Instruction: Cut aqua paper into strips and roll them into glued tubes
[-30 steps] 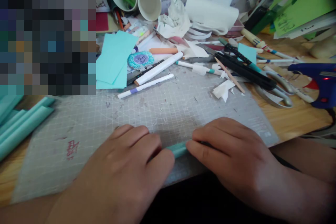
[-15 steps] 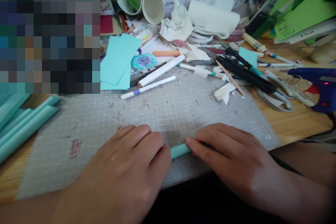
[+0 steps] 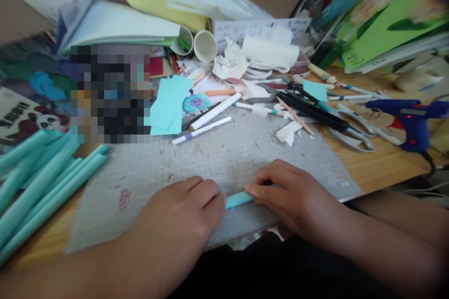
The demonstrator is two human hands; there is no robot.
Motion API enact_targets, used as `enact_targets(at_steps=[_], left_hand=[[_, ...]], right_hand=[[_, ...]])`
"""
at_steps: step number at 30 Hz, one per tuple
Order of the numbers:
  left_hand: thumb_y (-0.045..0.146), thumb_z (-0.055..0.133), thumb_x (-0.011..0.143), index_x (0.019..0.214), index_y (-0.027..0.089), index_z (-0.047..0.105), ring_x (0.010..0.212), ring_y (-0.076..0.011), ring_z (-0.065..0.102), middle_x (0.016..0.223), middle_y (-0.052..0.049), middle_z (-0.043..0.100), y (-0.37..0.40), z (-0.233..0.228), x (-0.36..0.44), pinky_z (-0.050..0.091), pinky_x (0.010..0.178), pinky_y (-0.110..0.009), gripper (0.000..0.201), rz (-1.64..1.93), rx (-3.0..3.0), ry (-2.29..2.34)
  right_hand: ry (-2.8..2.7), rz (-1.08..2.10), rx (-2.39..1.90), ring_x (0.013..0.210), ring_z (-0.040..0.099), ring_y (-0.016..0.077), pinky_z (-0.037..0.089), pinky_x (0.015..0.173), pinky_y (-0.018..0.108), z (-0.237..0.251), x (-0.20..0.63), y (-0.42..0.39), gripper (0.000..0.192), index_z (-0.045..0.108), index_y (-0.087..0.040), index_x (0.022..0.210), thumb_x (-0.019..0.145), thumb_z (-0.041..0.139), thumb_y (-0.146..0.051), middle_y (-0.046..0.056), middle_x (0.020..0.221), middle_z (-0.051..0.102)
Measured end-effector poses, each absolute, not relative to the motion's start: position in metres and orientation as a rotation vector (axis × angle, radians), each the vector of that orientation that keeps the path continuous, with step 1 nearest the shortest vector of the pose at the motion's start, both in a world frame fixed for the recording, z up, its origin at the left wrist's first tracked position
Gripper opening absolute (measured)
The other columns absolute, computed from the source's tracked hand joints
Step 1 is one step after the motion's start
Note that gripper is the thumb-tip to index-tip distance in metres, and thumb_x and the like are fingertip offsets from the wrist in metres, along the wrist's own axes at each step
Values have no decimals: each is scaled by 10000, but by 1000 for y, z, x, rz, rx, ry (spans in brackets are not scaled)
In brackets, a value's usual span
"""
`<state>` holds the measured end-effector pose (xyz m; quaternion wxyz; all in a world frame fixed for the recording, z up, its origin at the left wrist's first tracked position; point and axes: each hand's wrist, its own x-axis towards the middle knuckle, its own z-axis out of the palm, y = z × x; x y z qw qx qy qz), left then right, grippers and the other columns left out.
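Note:
Both my hands lie palm down on a grey cutting mat (image 3: 224,154) near its front edge. My left hand (image 3: 182,217) and my right hand (image 3: 291,196) press on one teal paper roll (image 3: 238,199). Only a short stretch of the roll shows between the two hands; the rest is hidden under my fingers. A pile of finished teal paper rolls (image 3: 42,182) lies to the left of the mat.
Flat teal paper sheets (image 3: 168,103), white markers (image 3: 201,130), black scissors (image 3: 315,112), paper scraps and two paper cups (image 3: 205,45) clutter the back of the wooden table. A blue glue gun (image 3: 414,119) lies at the right. Books and green card lean behind.
The camera has tilted up and back, so more of the table's rear clutter and the left pile shows. My hands stay on the roll, a little closer together on the mat.

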<state>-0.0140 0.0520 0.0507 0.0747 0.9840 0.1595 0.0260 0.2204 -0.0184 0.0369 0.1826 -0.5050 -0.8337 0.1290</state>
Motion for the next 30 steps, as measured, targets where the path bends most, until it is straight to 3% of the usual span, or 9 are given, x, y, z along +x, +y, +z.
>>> enact_targets(at_steps=[6,13,17,21,25,30], left_hand=[[166,409,974,1032,176,631,787,-223,593,894,-52,638,50,48,-18,477,694,-352,229,92,2921,558],[227,432,977,887,181,630,785,-219,583,832,-44,622,40,49,-14,473,706,-348,222,128,2905,796],[172,448,948,900,154,639,856,-262,576,879,-88,628,26,49,-6,470,758,-401,198,104,2927,943],[164,495,930,924,137,639,921,-293,572,927,-112,624,17,51,0,446,821,-455,146,119,2877,1069],[200,518,919,866,162,610,974,-289,549,924,-87,616,16,66,0,402,865,-459,113,204,2675,1156],[304,365,962,796,208,490,718,-194,582,741,-12,638,2,88,-1,438,691,-329,229,240,2170,1090]], right_hand=[[-2398,380,-1355,827,543,177,438,692,286,36,238,-14,208,700,-165,979,968,499,-221,68,900,646],[-2430,294,-1320,857,540,200,438,725,320,30,238,-12,169,701,-166,944,936,533,-186,88,928,635],[-2452,322,-1311,893,561,220,459,766,365,32,236,-11,147,697,-148,911,921,552,-171,107,956,642],[-2430,407,-1317,924,602,205,494,814,400,40,235,-9,100,661,-147,925,917,596,-222,54,963,646],[-2273,580,-1317,884,634,177,524,810,393,53,236,-5,183,642,-151,932,923,611,-332,29,959,659],[-1829,812,-1327,670,627,137,519,636,298,72,231,-4,217,633,-150,976,919,576,-352,9,793,659]])
